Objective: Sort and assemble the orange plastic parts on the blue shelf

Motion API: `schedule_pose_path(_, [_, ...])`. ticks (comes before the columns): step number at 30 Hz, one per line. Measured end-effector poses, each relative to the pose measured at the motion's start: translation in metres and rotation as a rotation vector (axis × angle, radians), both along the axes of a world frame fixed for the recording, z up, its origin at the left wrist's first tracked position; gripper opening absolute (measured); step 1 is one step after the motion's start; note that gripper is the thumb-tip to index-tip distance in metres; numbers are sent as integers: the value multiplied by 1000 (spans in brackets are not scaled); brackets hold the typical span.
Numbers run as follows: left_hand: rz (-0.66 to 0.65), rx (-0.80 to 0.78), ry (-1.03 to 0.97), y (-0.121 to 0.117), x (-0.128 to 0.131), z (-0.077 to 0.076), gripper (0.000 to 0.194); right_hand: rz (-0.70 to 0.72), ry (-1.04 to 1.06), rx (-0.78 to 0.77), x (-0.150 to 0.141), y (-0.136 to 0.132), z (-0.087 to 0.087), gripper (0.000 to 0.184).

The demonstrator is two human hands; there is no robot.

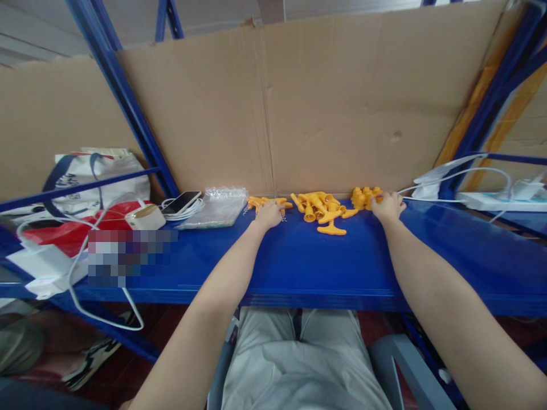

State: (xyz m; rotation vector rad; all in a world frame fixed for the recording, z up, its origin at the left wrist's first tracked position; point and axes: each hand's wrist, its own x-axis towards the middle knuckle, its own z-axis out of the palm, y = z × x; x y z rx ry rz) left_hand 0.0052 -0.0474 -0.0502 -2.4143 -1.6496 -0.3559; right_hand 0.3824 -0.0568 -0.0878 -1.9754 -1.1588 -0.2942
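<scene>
On the blue shelf, my left hand [269,215] reaches into a small pile of yellow pieces with thin metal spirals [257,201], like corkscrew parts. Its fingers are bent down and closed among them, with the tips partly hidden. My right hand [388,207] is at the right end of a cluster of knobbed yellow plastic pieces [363,197], its fingers closed at the nearest one. Between my hands lies a heap of hollow, cone-shaped yellow plastic pieces [318,204]. A curved yellow T-shaped handle [332,229] lies just in front of that heap.
Left of the pieces are clear plastic bags [217,208], a phone [183,203] on a coiled white cable, and a red bag [85,228] with chargers. A cardboard sheet [333,108] stands behind. A power strip [504,201] lies right. Another person's leg [55,344] shows lower left.
</scene>
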Motion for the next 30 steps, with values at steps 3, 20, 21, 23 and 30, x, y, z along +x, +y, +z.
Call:
schedule_pose_path(3, [30, 5, -8, -3, 4, 1, 47, 0, -3, 4, 2, 2, -1, 36])
schedule_pose_path(20, [-16, -2, -6, -4, 6, -4, 41, 0, -18, 77, 6, 7, -6, 40])
schedule_pose_path(21, [-18, 15, -11, -4, 6, -4, 40, 2, -21, 85, 6, 7, -6, 39])
schedule_pose_path(23, [-28, 48, -27, -5, 6, -2, 43, 7, -22, 92, 7, 7, -7, 39])
schedule_pose_path(30, [-134, 58, -8, -7, 10, -2, 51, -9, -1, 45, 2, 3, -3, 37])
